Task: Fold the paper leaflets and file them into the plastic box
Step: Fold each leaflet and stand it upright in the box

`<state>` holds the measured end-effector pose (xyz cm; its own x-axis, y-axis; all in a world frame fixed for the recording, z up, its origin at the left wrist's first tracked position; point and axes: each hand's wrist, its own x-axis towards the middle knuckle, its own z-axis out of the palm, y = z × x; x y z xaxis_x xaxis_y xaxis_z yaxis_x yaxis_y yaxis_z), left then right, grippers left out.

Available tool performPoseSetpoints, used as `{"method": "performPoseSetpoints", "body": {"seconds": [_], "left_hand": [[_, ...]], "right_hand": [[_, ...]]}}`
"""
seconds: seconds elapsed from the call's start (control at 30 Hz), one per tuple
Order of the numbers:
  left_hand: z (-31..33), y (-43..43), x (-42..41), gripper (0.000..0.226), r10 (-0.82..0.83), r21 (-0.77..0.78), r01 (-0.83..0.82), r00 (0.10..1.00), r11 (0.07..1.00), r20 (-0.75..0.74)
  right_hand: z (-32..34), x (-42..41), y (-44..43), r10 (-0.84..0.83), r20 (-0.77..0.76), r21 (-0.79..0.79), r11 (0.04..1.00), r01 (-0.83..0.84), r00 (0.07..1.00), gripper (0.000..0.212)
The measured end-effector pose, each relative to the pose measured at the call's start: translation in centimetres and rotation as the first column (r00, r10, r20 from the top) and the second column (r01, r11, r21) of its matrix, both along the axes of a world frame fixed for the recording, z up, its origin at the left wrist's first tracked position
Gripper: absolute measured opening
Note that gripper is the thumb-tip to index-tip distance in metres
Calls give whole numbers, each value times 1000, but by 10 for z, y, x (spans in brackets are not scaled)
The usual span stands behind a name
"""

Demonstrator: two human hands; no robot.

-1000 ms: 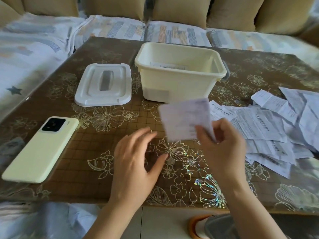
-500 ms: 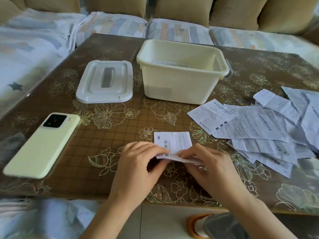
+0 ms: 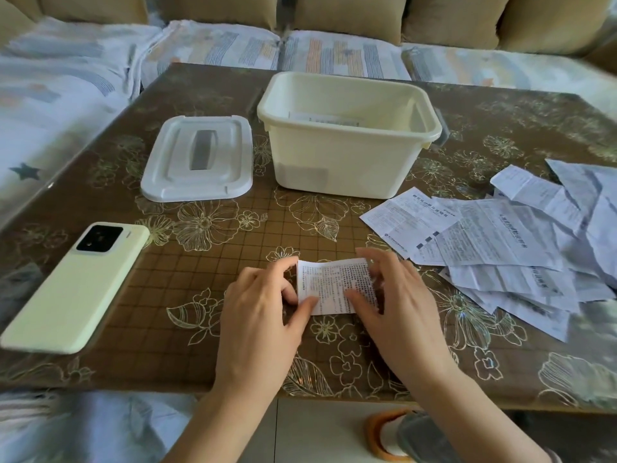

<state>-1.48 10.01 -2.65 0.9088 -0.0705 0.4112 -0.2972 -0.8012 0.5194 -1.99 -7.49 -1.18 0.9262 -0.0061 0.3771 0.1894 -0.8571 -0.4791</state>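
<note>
I see a brown flowered table in front of a sofa. The left hand and right hand sit close together, each pinching one side of a small leaflet lying on the table. Loose leaflets lie heaped to the right. Beyond them stands the open box with paper inside and its lid beside it. A phone lies to the left.

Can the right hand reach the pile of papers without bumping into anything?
Probably yes. The pile lies flat just beside the right hand, with only bare table between, though that hand is holding the small leaflet.
</note>
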Motion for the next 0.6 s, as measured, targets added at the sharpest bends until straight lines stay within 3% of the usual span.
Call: {"method": "performPoseSetpoints", "body": {"seconds": [0.13, 0.23, 0.3, 0.47, 0.6], "left_hand": [[2, -1, 1, 54, -3, 65, 2, 1000, 998, 15], [0, -2, 4, 29, -104, 126, 98, 994, 987, 43], [-3, 0, 6, 24, -156, 118, 152, 987, 981, 24], [-3, 2, 14, 26, -161, 42, 163, 986, 986, -47], [-2, -1, 20, 43, -153, 79, 160, 984, 984, -93]], "right_hand": [[3, -4, -4, -153, -70, -68, 987, 149, 986, 70], [7, -3, -2, -204, -139, -110, 976, 189, 969, 66], [11, -2, 1, -206, -194, -108, 976, 188, 959, 58], [20, -1, 6, -240, -318, -98, 971, 220, 917, 55], [27, 7, 3, -238, -421, -130, 971, 201, 875, 55]]}}
